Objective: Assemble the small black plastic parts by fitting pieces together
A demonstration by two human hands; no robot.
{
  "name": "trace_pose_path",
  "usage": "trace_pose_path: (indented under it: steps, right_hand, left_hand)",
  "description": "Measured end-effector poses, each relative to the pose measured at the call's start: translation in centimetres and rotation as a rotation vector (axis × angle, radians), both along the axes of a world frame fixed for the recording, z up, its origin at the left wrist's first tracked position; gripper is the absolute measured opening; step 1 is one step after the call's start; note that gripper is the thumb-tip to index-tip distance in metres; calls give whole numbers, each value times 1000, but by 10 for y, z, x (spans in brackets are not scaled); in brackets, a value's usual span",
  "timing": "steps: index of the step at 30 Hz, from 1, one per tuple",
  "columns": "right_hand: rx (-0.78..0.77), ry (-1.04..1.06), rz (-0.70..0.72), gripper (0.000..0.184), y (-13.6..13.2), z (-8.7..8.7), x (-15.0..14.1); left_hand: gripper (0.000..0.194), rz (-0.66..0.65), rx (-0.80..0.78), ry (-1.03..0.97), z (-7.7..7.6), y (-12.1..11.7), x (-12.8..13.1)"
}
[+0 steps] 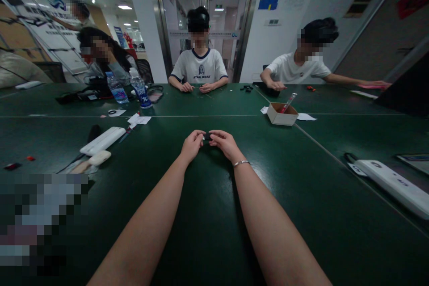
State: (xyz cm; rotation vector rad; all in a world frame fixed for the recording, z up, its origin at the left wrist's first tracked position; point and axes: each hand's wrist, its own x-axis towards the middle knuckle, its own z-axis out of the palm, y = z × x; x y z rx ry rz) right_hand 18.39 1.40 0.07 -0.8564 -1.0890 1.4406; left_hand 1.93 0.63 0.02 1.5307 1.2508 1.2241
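Both hands meet over the green table, in front of me. Between their fingertips is a small black piece with a shiny metal-looking end, too small to name for certain. My left hand pinches its left, silvery end between thumb and fingers. At the black right end, my right hand closes its thumb and fingertips on it; a silver bracelet circles that wrist. The fingers hide part of the piece, and whether it is one part or two I cannot tell.
To the left lie a white power strip, paper scraps and two bottles. An open cardboard box holds a red-and-clear stick. Another power strip lies right. People sit across the table.
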Motion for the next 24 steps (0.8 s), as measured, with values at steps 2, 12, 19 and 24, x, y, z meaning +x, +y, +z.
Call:
trace_pose_path:
  steps: [2, 12, 19, 24]
  right_hand:
    - [1, 3, 4, 33, 0, 0, 0]
    - [3, 8, 5, 32, -1, 1, 0]
    - [4, -6, 4, 32, -2, 3, 0]
    - [7, -4, -1, 32, -2, 2, 0]
  left_hand:
    - [27, 4, -3, 3, 0, 1, 0]
    - [25, -5, -16, -23, 0, 1, 0]
    - [28, 15, 1, 37, -3, 2, -2]
    - [26, -4, -11, 2, -5, 4, -2]
